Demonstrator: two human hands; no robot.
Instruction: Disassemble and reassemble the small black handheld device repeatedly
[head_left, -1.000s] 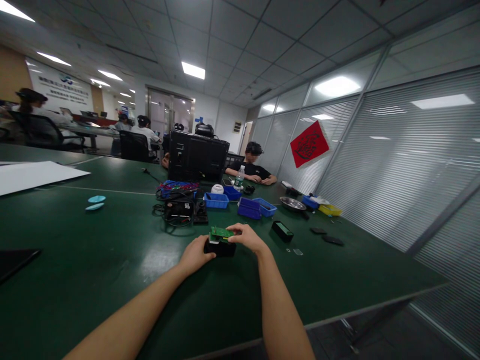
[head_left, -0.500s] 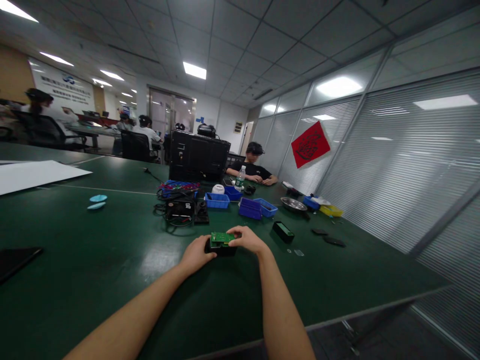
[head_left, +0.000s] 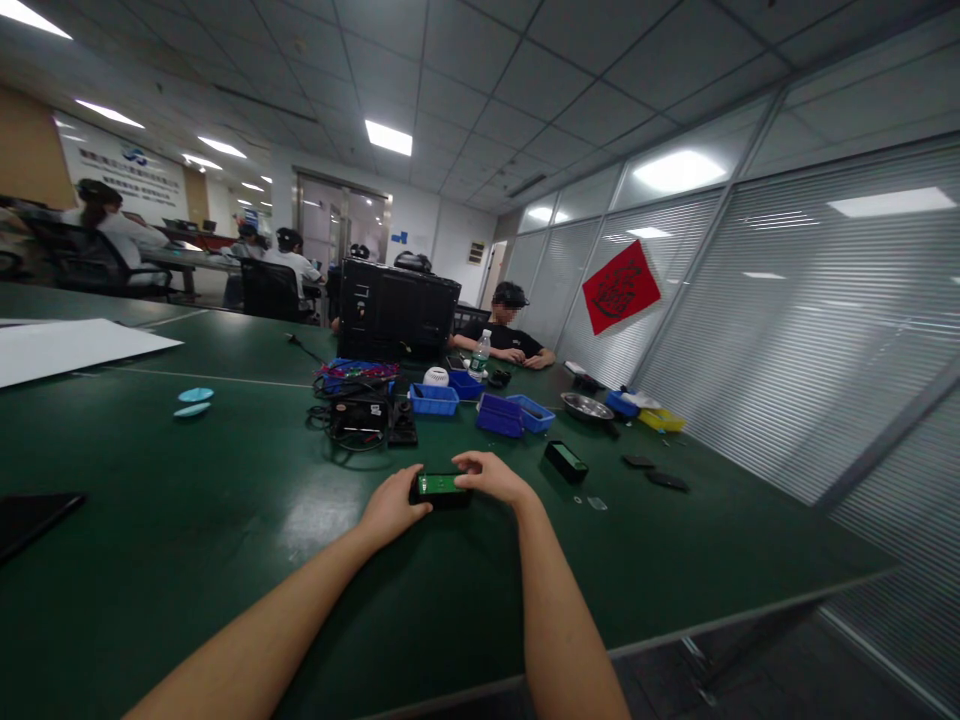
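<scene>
A small black box-shaped case [head_left: 450,502] rests on the green table in front of me. My left hand [head_left: 395,505] is closed around its left end, thumb on the near side and fingers on the far side. Inside the case's top lies a green circuit board [head_left: 437,485], low and about level with the rim. At the right end, my right hand [head_left: 491,476] has its thumb and fingertips on the board; they partly hide that end. To the right, a similar black case [head_left: 566,462] with a green board in it sits on the table.
Beyond my hands stand a black soldering-station-like box [head_left: 360,418] with cables, a blue bin [head_left: 435,401], a purple-blue bin [head_left: 500,416] and a metal bowl [head_left: 587,408]. Dark flat pieces [head_left: 666,481] lie right. A person [head_left: 510,330] sits across, near a bottle [head_left: 481,355].
The circuit board was raised and tilted above the case; now it has gone down into it. My right hand has stayed at its right end, and my left hand still holds the case.
</scene>
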